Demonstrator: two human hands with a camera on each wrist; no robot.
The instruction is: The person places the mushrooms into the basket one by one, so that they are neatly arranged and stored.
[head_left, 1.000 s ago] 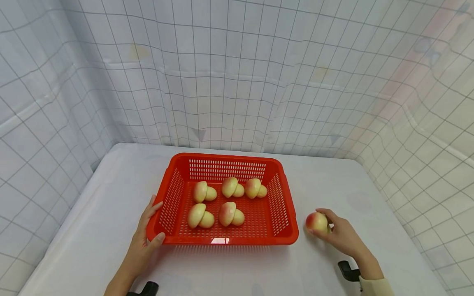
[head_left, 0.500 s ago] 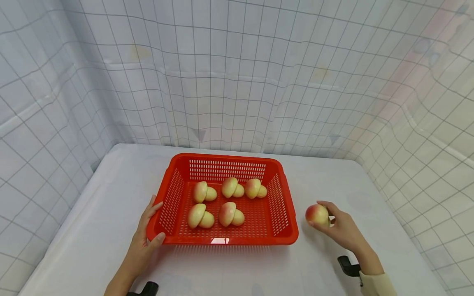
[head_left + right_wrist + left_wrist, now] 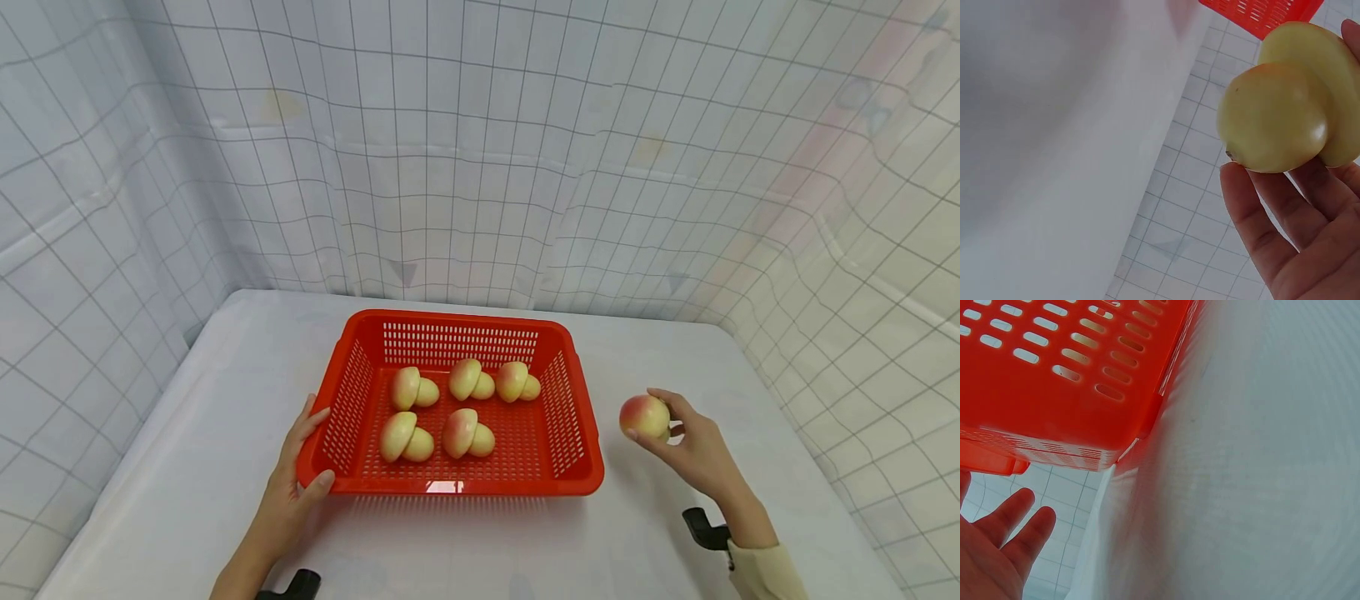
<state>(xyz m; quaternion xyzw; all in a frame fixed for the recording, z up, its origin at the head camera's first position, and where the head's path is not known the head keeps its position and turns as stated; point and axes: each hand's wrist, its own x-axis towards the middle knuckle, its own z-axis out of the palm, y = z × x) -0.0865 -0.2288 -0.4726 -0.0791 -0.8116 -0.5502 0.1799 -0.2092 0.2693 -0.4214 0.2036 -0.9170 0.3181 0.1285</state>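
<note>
A red plastic basket (image 3: 517, 485) with slotted walls holds several yellow mushrooms (image 3: 468, 434) with pink-flushed caps, lying on their sides in two rows. My left hand (image 3: 288, 492) grips its near-left corner, thumb over the front rim and fingertips on the left rim; the left wrist view shows the basket's outer wall (image 3: 1041, 394) close above those fingers. To the right of the basket, my right hand (image 3: 693, 454) holds another mushroom (image 3: 645, 417) between thumb and fingers, cap facing left. The right wrist view shows its rounded stem (image 3: 1275, 119) with fingertips beneath.
White cloth covers the table (image 3: 450, 550). Behind and on both sides hang white grid-patterned curtains (image 3: 480, 167). A black wrist mount (image 3: 705, 529) sits by the right wrist, and another black mount (image 3: 300, 586) by the left.
My right hand, with the mushroom in its grasp, has risen and shifted slightly away from me. The left hand and the basket have stayed in place.
</note>
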